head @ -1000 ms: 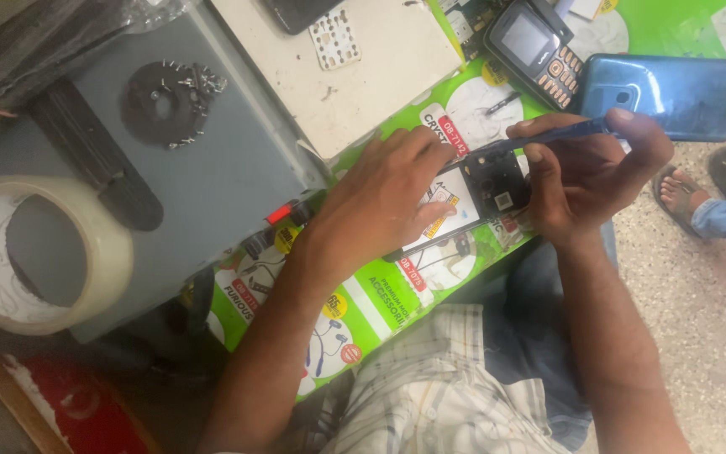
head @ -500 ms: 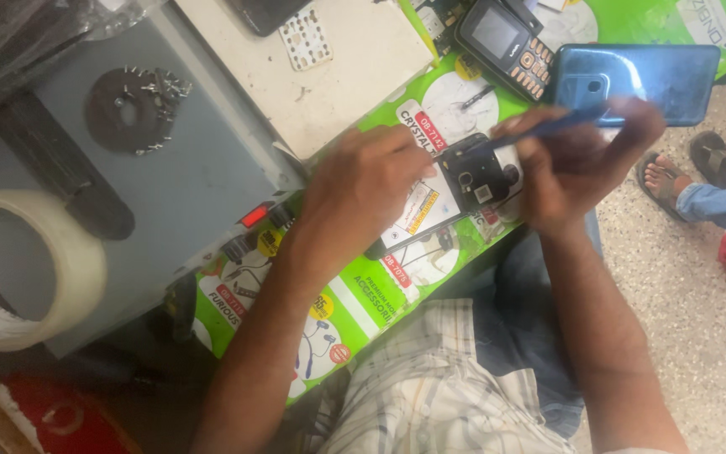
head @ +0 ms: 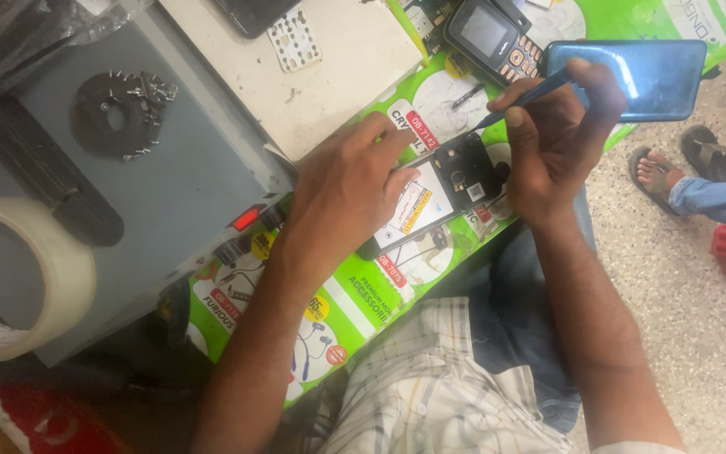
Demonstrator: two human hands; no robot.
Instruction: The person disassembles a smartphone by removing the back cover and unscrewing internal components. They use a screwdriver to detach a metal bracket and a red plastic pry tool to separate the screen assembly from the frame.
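L hand (head: 342,189) grips opened phone (head: 443,189) by its left part, fingers closed over it; back cover off, battery & board exposed. Phone sits on green printed mat (head: 355,307), centre of scene. R hand (head: 560,143) closed on blue screwdriver (head: 524,99), tip down just above phone's far-right corner. Far right: blue smartphone (head: 657,76), keypad phone (head: 497,38) beside it. Near left: tape roll (head: 65,277) on grey box (head: 178,168).

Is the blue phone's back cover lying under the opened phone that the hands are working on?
No, the blue phone lies apart at the upper right, beyond the right hand, while the opened phone rests on the green mat.
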